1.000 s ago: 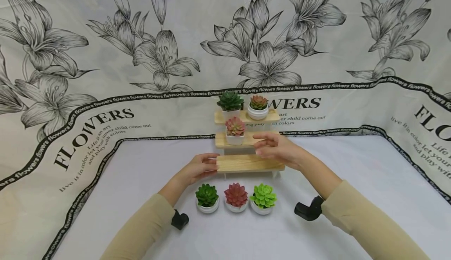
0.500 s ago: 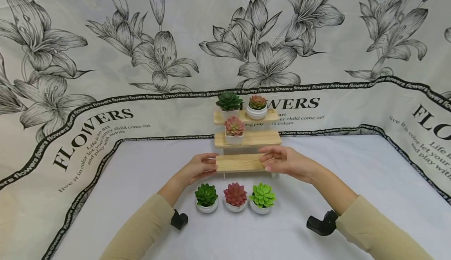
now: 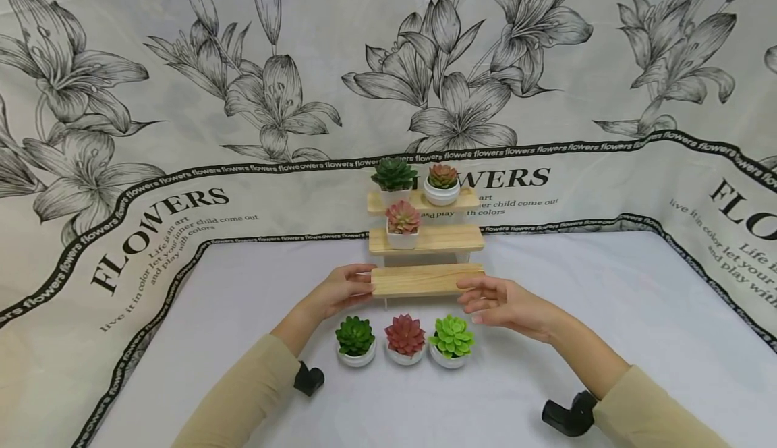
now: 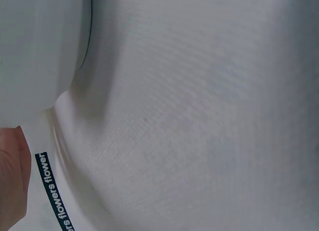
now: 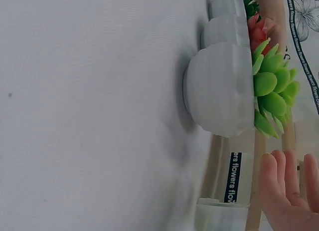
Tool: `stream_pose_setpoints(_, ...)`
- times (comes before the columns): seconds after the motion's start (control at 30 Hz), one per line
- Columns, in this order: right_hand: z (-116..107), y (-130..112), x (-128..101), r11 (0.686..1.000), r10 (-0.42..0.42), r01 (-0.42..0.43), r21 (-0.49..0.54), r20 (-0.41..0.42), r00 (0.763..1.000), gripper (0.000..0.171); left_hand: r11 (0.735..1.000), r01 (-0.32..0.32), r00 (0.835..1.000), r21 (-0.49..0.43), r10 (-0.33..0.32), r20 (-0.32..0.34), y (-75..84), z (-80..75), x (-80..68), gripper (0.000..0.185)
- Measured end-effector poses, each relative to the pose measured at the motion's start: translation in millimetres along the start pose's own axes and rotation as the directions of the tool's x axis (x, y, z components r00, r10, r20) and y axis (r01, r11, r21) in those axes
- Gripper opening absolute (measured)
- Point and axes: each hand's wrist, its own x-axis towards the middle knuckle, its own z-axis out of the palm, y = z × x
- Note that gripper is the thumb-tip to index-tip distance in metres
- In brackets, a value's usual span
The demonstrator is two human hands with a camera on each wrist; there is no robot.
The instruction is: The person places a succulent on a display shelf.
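A tiered stand with three wooden shelves (image 3: 427, 279) stands near the back of the table. At the left end of its lowest shelf, my left hand (image 3: 340, 291) holds the board's edge between thumb and fingers. My right hand (image 3: 512, 306) hovers at the shelf's right end, fingers loosely extended and holding nothing. In front of the stand sit three potted succulents in white bowls: dark green (image 3: 355, 340), red (image 3: 405, 340) and bright green (image 3: 451, 340). The bright green succulent (image 5: 274, 89) is nearest my right hand (image 5: 289, 201) in the right wrist view.
On the top shelf are a dark green succulent (image 3: 394, 178) and an orange-green one (image 3: 442, 181). A pink succulent (image 3: 403, 224) occupies the middle shelf's left part. Behind the stand hangs a flower-printed cloth (image 3: 291, 191); white cloth (image 3: 267, 266) covers the table.
My right hand has moved back from beside the middle shelf, down and to the right, to the lowest shelf's right end. The left hand and the plants stay in place.
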Motion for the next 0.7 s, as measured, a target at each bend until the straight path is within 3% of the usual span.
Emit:
stream_pose_setpoints(0.13,1,11,-1,0.999,-0.002,0.003,-0.032,0.024,1.0,0.066,1.0,-0.001,1.0,0.003,0.001,0.0,-0.5,0.2,-0.2,0.047)
stream_pose_setpoints(0.37,10,22,-3,0.979,0.026,-0.015,-0.202,0.047,0.999,0.07,1.0,0.004,1.0,0.009,-0.004,-0.01,1.0,1.6,-1.4,0.047)
stream_pose_setpoints(0.7,14,27,1,0.972,0.05,-0.042,-0.233,0.03,0.998,0.075,1.0,-0.003,1.0,0.01,0.003,-0.008,-1.1,-0.4,0.0,0.047)
